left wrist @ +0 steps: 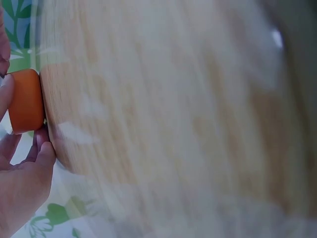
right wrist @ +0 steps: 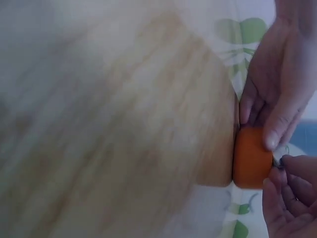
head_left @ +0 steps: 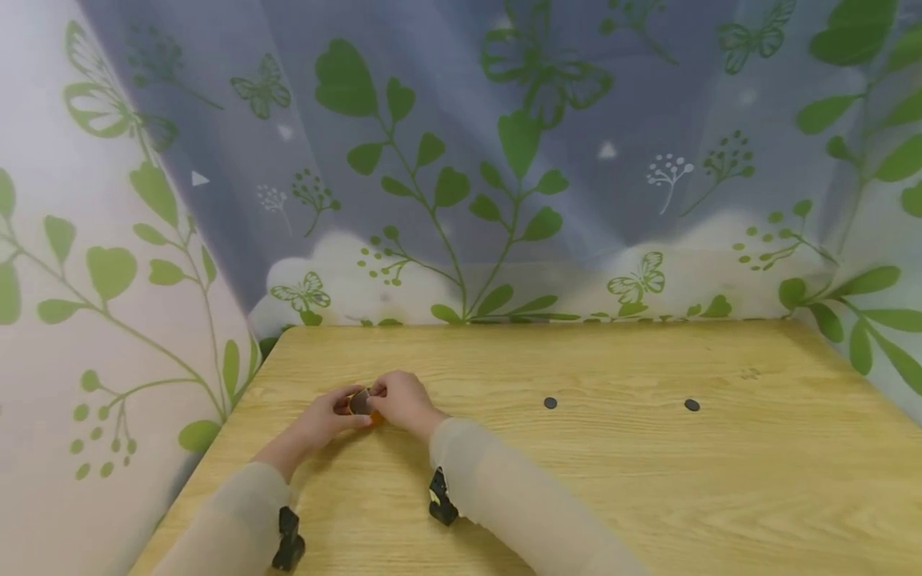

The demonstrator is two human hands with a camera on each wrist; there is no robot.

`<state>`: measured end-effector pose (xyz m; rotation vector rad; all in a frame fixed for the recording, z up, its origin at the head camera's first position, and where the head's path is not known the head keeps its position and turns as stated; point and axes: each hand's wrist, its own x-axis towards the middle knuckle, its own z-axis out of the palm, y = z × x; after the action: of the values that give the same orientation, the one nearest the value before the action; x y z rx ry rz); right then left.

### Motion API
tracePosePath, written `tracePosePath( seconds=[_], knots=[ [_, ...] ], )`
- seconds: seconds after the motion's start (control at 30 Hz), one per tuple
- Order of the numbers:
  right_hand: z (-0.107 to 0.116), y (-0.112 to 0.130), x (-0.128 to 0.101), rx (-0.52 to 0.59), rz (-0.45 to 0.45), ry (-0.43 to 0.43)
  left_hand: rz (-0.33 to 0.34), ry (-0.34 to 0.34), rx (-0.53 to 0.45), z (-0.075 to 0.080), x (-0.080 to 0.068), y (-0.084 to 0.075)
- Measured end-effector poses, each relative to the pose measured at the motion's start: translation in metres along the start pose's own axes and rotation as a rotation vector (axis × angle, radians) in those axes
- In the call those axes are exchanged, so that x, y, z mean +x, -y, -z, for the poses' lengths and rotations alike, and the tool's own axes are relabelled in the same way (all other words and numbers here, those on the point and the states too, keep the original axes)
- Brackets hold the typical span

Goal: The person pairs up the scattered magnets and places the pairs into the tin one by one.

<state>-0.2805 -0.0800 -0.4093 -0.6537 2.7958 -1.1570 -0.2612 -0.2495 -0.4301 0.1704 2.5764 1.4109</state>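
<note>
The left hand (head_left: 326, 419) has its fingers curved round a round orange container (right wrist: 251, 161), whose base meets the wood-grain surface (head_left: 576, 496). Beside those fingers, at the container's top, the right hand (head_left: 406, 400) pinches a small dark piece (right wrist: 282, 162), mostly hidden. Well to the right of both hands' fingers lie two dark discs (head_left: 551, 403), spaced apart. Beyond the fingers, past the surface's far edge, hangs a leaf-and-butterfly curtain (head_left: 450, 188).

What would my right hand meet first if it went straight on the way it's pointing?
Likely the orange round container: in the head view, your right hand points at its rim, with your left hand beyond. The depth leaves it unclear whether your right hand touches that rim.
</note>
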Motion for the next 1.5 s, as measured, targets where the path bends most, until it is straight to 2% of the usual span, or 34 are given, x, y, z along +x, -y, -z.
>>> tracePosePath(
  seconds=[0.13,0.33,0.67,0.83,0.97,1.1,1.2,1.33,1.5],
  knots=[
    [0.0,0.004,0.0,-0.112,0.009,0.025,0.007,0.012,-0.01,-0.001,0.001,-0.001],
    [-0.003,0.01,0.001,-0.195,0.004,0.036,0.009,0.008,0.0,-0.003,0.0,0.001],
    [-0.009,0.013,0.004,-0.465,0.005,0.084,0.004,0.008,-0.02,-0.007,0.001,0.003],
    [-0.011,0.007,0.004,-0.584,-0.012,0.047,-0.002,0.0,-0.025,-0.011,0.002,0.003],
    [-0.008,0.004,0.005,-0.542,-0.01,0.045,-0.002,-0.003,-0.018,-0.013,0.002,0.002],
    [0.0,0.003,0.002,-0.422,0.031,0.106,0.004,0.009,-0.018,-0.013,0.003,0.001],
    [0.01,-0.002,-0.003,-0.33,0.077,0.106,0.012,0.019,-0.01,-0.011,0.003,-0.001],
    [0.031,-0.015,-0.014,-0.259,0.098,0.133,0.018,0.023,0.049,-0.007,0.002,-0.003],
    [0.064,-0.039,-0.032,-0.197,0.048,0.198,-0.021,0.039,0.17,0.003,0.003,-0.009]
  ],
)
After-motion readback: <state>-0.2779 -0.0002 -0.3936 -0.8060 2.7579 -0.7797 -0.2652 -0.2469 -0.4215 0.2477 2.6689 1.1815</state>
